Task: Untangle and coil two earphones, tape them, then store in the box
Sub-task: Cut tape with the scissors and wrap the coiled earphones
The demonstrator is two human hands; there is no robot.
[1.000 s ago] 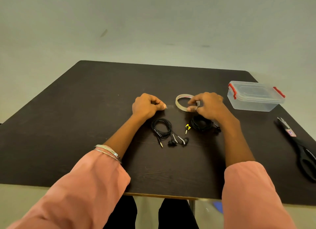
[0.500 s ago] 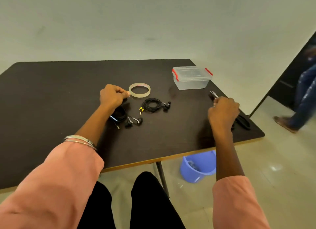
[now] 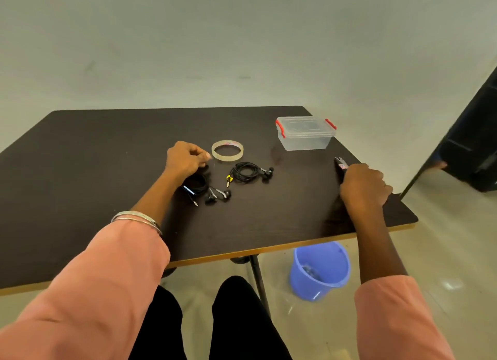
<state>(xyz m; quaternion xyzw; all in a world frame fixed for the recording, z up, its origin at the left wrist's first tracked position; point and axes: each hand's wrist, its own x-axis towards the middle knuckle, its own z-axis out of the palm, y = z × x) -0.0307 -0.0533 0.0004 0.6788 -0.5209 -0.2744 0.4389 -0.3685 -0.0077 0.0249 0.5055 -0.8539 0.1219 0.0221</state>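
Observation:
Two black coiled earphones lie mid-table: one with a yellow plug below the tape roll, the other partly under my left wrist, its buds beside it. My left hand is pinched shut at the left side of the clear tape roll, on the tape's loose end. At the table's right edge my right hand is closed over the scissors; only their tip shows. The clear box with red clips stands at the back right, lid on.
The dark table ends just right of my right hand. A blue bucket sits on the floor under that corner. A dark piece of furniture stands at the far right.
My right hand left the tape roll and went right to the scissors, closing over them. The view swung right. My left hand kept its pinch beside the roll.

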